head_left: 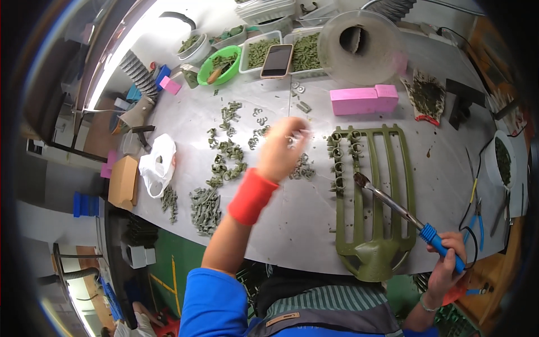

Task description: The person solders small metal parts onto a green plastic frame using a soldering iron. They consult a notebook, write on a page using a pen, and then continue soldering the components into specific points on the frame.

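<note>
My right hand [446,261] is wrapped round the blue handle of a soldering iron [398,208]. The iron's dark tip meets or hovers over a bar of an olive-green slotted plastic frame [375,261]; contact is hard to tell. Green ring-shaped clips [338,167] line the frame's left bar, and a few more sit at the top of the second bar. Over the middle of the table is my left hand [283,149], smeared by motion, with a red wristband [252,196]. Beneath and beside it lie loose grey-green clips [303,168]; whether it holds one is hidden.
Heaps of small green parts [206,210] lie left. A white plastic bag [158,165] is beside a cardboard box [123,182]. Tubs of parts [261,53], a phone [277,60] and a translucent funnel hood [362,62] stand behind. Pink blocks [362,101], a stained glove [425,98] and blue-handled pliers [476,222] are right.
</note>
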Action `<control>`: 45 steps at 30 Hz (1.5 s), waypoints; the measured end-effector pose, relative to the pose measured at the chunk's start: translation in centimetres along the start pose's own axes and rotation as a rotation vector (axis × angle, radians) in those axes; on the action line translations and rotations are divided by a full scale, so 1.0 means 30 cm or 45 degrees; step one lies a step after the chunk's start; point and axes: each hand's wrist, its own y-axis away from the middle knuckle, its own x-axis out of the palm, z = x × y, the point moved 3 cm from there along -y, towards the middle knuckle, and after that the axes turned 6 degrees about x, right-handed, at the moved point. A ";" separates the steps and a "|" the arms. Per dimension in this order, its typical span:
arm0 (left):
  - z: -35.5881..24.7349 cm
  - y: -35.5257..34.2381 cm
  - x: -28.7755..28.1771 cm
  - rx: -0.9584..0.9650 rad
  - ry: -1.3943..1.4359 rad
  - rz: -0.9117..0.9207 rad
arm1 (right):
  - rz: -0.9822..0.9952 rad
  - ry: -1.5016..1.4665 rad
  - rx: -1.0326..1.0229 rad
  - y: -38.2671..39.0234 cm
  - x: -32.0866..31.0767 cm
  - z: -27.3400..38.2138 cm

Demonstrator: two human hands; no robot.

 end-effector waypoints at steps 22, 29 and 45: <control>0.711 0.349 -0.573 -0.991 -0.219 -0.050 | -0.107 0.041 0.056 0.047 -0.003 0.068; 0.559 0.357 -0.583 -0.954 0.223 -0.337 | -0.060 0.030 0.063 0.048 -0.005 0.073; -0.304 0.025 0.130 0.240 -0.094 0.209 | 0.028 0.034 -0.006 0.041 0.043 0.043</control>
